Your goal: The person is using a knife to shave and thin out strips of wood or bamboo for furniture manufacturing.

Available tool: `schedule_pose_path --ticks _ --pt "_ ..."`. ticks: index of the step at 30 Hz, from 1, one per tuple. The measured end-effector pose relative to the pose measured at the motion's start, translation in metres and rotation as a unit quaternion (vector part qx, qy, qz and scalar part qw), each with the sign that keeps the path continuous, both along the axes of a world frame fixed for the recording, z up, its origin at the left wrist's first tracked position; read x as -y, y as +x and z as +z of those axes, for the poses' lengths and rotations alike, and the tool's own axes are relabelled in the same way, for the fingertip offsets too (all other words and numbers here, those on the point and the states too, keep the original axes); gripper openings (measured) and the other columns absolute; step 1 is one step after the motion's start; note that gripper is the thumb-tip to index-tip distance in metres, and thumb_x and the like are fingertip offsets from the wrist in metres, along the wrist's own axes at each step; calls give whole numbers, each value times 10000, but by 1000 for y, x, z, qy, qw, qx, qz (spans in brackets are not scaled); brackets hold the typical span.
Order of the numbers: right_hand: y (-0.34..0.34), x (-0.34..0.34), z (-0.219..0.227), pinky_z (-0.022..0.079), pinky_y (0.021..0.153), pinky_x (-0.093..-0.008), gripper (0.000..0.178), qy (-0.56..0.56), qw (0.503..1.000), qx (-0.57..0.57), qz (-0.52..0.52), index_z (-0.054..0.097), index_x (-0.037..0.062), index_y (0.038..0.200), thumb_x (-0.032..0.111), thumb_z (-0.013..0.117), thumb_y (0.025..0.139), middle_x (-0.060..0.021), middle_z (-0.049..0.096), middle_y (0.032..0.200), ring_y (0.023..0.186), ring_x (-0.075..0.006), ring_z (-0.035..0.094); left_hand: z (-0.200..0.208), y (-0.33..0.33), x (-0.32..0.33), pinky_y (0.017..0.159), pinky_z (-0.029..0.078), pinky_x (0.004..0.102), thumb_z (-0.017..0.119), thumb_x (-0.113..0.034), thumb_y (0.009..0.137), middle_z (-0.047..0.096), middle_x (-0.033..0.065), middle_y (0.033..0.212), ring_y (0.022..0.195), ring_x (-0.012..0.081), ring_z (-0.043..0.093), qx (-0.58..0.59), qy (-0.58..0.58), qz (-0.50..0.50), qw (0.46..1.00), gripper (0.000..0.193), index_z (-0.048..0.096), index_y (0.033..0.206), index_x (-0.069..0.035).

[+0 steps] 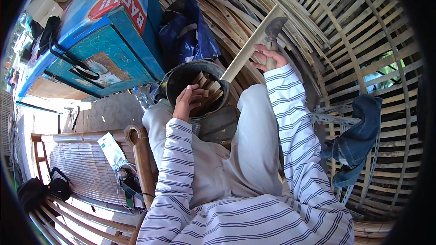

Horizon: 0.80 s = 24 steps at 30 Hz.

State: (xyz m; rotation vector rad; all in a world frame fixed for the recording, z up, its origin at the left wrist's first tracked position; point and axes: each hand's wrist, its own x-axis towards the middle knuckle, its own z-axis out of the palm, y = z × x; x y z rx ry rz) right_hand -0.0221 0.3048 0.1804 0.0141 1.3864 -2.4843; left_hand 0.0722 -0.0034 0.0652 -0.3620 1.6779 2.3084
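Observation:
My right hand (269, 59), raised at upper right, is closed around the wooden handle (271, 51) of a knife with a short, broad dark blade (275, 27). The same hand also grips a pale bamboo slat (250, 45), which slants down toward the left beside the blade. My left hand (187, 101) is open, fingers stretched and slightly apart with nothing in them. It hovers over the near left rim of a dark bucket (175, 79), which stands beyond my knees. Several short bamboo pieces (211, 91) lean inside the bucket, partly behind my left fingers.
Long bamboo strips (290, 13) lie piled beyond the bucket. A blue cabinet (113, 50) and a blue plastic bag (193, 31) stand at upper left. A bamboo bench (86, 163) is at my left. To the right rise a slatted wall (390, 31) and hanging jeans (359, 136).

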Motion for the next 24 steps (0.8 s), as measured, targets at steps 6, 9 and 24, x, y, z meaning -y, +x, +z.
schedule_pose_path --ticks 6,9,24 --pt "25 66 -52 465 936 -514 407 -19 987 71 142 539 0 1217 169 570 848 -124 578 1224 1155 -281 528 -7 1 -6 1000 425 374 441 -473 970 525 163 1309 1177 254 538 -46 189 -113 974 634 391 1379 9" --pt "27 73 -67 482 923 -510 401 35 984 76 157 540 -9 1209 154 573 844 -138 583 1213 1139 -286 540 -4 5 -7 978 447 380 434 -450 979 547 164 1273 1157 266 555 -27 161 -136 977 613 391 1378 12" --pt "28 57 -127 479 945 -489 500 203 967 143 60 560 9 1257 91 637 770 -93 577 1266 1106 -287 566 -24 0 -33 643 550 350 317 -673 917 608 85 892 708 210 625 148 88 -137 976 661 491 1245 -126"
